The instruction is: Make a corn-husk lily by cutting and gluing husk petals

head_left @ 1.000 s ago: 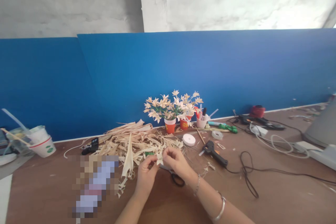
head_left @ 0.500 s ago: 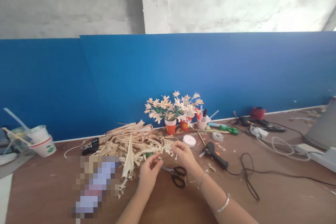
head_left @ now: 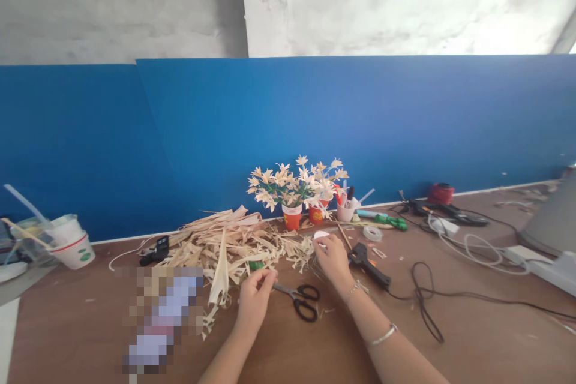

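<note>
Left hand (head_left: 255, 295) pinched, right hand (head_left: 334, 261) partly hiding white roll (head_left: 321, 234), grip unclear; scissors (head_left: 295, 296) between

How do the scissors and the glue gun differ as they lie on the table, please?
The scissors have grey blades and two black loop handles, whereas the glue gun has a single black grip. A black cord runs from the glue gun; the scissors have none. The scissors lie between the left hand and the right hand, the glue gun to the right of the right hand. Both rest on the brown table.
</note>
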Action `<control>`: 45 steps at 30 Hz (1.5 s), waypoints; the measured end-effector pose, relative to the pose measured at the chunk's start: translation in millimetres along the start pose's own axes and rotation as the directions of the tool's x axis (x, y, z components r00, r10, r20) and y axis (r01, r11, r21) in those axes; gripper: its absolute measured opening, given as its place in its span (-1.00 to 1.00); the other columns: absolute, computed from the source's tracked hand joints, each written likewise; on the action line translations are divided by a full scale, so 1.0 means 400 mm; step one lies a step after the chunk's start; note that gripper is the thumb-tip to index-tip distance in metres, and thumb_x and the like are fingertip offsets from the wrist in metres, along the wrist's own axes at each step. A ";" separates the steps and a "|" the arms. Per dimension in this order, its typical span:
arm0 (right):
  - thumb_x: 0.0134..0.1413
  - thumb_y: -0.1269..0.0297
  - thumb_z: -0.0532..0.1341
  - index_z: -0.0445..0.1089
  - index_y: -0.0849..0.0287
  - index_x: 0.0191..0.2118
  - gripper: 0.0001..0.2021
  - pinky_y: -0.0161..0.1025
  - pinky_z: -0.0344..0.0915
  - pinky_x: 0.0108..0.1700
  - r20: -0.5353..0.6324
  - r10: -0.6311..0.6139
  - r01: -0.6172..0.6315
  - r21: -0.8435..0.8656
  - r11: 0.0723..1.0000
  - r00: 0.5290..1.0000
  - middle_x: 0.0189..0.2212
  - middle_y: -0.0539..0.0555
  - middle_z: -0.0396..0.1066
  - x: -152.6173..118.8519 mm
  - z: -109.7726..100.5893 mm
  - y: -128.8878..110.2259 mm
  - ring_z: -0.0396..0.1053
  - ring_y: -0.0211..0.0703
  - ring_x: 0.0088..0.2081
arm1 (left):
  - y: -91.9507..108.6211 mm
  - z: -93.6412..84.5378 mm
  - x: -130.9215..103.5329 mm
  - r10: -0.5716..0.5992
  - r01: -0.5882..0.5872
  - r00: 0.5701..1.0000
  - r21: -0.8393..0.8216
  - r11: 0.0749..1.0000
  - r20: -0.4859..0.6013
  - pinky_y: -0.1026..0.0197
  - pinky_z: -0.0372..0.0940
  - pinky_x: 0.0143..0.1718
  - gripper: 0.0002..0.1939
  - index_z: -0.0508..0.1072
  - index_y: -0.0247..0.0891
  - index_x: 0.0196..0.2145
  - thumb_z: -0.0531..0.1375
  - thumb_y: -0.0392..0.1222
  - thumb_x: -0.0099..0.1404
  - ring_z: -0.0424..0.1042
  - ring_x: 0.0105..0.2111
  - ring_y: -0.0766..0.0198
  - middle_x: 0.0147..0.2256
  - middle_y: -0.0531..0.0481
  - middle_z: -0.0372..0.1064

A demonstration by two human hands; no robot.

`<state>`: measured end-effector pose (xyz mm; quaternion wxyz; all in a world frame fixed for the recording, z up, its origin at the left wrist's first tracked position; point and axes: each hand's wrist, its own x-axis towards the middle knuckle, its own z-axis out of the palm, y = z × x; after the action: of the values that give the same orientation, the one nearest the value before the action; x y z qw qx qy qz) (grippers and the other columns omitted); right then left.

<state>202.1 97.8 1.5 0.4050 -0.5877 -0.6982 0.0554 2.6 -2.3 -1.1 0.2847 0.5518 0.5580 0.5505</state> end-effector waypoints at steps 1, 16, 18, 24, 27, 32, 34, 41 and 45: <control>0.06 0.29 0.08 0.47 0.16 -0.42 -0.78 -0.26 0.13 -0.21 -0.008 0.007 -0.007 -0.005 1.000 1.000 -0.36 0.10 0.37 0.000 0.000 -0.001 0.28 -0.11 -0.26 | -0.001 0.000 0.000 0.008 -0.008 1.000 -0.002 1.000 0.008 0.22 0.28 -0.33 -0.68 0.49 -0.29 -0.46 0.10 -0.01 0.19 0.40 -0.42 0.20 -0.48 -0.04 0.47; 0.04 0.35 0.12 0.41 0.17 -0.45 -0.85 -0.19 -0.05 -0.28 -0.123 -0.031 -0.016 -0.364 0.931 0.992 -0.29 0.14 0.34 -0.015 -0.045 -0.042 0.17 -0.03 -0.21 | 0.011 0.003 -0.008 0.058 -0.063 0.997 0.101 0.993 0.049 0.26 0.23 -0.41 -0.67 0.45 -0.28 -0.56 0.10 0.00 0.18 0.35 -0.48 0.23 -0.55 0.01 0.39; 0.07 0.33 0.10 0.41 0.15 -0.42 -0.85 -0.20 -0.05 -0.28 -0.134 -0.037 -0.008 -0.320 0.947 0.990 -0.29 0.12 0.33 -0.011 -0.046 -0.038 0.17 -0.04 -0.20 | 0.006 0.003 -0.006 0.065 -0.069 0.996 0.084 0.994 0.053 0.26 0.24 -0.41 -0.64 0.46 -0.28 -0.56 0.08 0.01 0.20 0.36 -0.46 0.23 -0.53 -0.01 0.41; 0.10 0.32 0.10 0.43 0.12 -0.39 -0.84 -0.23 -0.02 -0.25 -0.037 -0.120 0.108 -0.234 0.966 0.992 -0.28 0.08 0.32 -0.016 -0.032 -0.041 0.18 -0.10 -0.21 | 0.000 0.004 -0.006 0.080 -0.082 0.995 0.045 0.996 0.061 0.16 0.31 -0.26 -0.72 0.51 -0.26 -0.43 0.13 -0.01 0.16 0.42 -0.35 0.16 -0.42 -0.06 0.48; 0.10 0.32 0.09 0.44 0.10 -0.36 -0.83 -0.22 -0.02 -0.25 0.002 -0.118 0.114 -0.261 0.958 0.993 -0.25 0.09 0.33 -0.021 -0.026 -0.045 0.18 -0.09 -0.19 | 0.006 0.006 -0.009 0.075 -0.076 0.994 0.010 0.997 0.079 0.12 0.32 -0.21 -0.75 0.52 -0.25 -0.35 0.13 -0.06 0.16 0.45 -0.32 0.14 -0.37 -0.08 0.50; 0.10 0.37 0.07 0.42 0.11 -0.28 -0.82 -0.21 -0.01 -0.21 -0.012 -0.157 0.149 -0.243 0.958 0.988 -0.23 0.10 0.34 -0.030 -0.025 -0.062 0.20 -0.07 -0.15 | 0.011 0.012 -0.016 0.147 -0.161 0.975 0.079 0.984 0.164 0.16 0.31 -0.25 -0.71 0.49 -0.24 -0.52 0.07 -0.09 0.23 0.43 -0.36 0.17 -0.44 -0.07 0.47; 0.10 0.38 0.06 0.41 0.12 -0.27 -0.82 -0.21 0.01 -0.19 -0.004 -0.205 0.199 -0.219 0.955 0.979 -0.25 0.10 0.35 -0.035 -0.026 -0.076 0.21 -0.08 -0.16 | 0.009 0.010 -0.016 0.211 -0.232 0.967 0.150 0.961 0.143 0.11 0.30 -0.21 -0.74 0.47 -0.22 -0.54 0.09 -0.13 0.21 0.41 -0.32 0.14 -0.42 -0.08 0.46; 0.04 0.42 0.04 0.41 0.16 -0.34 -0.81 -0.28 0.09 -0.29 0.292 -0.340 0.366 -0.039 0.930 0.894 -0.41 0.09 0.42 -0.058 -0.039 -0.141 0.32 -0.14 -0.32 | 0.010 -0.054 0.015 0.326 -0.202 0.919 0.449 0.871 -0.220 -0.01 0.18 -0.01 -0.70 0.38 -0.23 -0.14 0.02 -0.36 0.17 0.31 -0.08 0.06 -0.15 -0.14 0.37; -0.14 0.42 0.11 0.43 0.14 -0.52 -0.85 -0.31 0.04 -0.47 0.608 -0.226 0.350 -0.092 0.932 0.761 -0.56 0.08 0.42 -0.081 -0.073 -0.170 0.34 -0.14 -0.47 | 0.007 -0.116 0.043 0.267 -0.046 0.912 0.570 0.820 -0.311 0.02 0.14 0.03 -0.64 0.34 -0.25 -0.13 -0.02 -0.43 0.13 0.28 -0.05 0.06 -0.14 -0.14 0.34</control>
<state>167.4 37.6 42.5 0.1115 -0.4639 -0.8730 0.1009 -43.4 -0.7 17.4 -0.0463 0.5386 0.6883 0.4837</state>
